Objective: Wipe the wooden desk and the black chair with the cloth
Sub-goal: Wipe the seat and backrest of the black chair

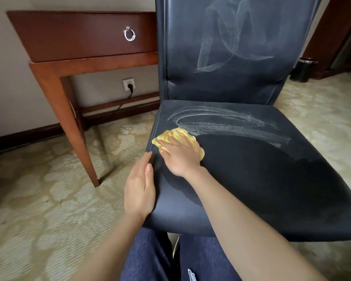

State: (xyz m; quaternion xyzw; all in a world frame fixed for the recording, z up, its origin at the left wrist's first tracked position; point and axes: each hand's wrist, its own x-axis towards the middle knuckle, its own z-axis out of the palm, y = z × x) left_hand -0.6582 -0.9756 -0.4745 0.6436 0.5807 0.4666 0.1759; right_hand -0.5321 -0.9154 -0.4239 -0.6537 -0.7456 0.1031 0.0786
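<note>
The black chair fills the middle and right of the view, with pale wipe streaks on its seat and backrest. A yellow cloth lies at the seat's left side. My right hand presses flat on the cloth with straight fingers. My left hand rests open along the seat's left edge, fingers straight against the side. The wooden desk stands at the upper left, behind and left of the chair.
The desk has a drawer with a ring pull and a slanted leg close to the chair. A wall socket with a plugged cable sits under it. A black bin stands at the right. Patterned carpet covers the floor.
</note>
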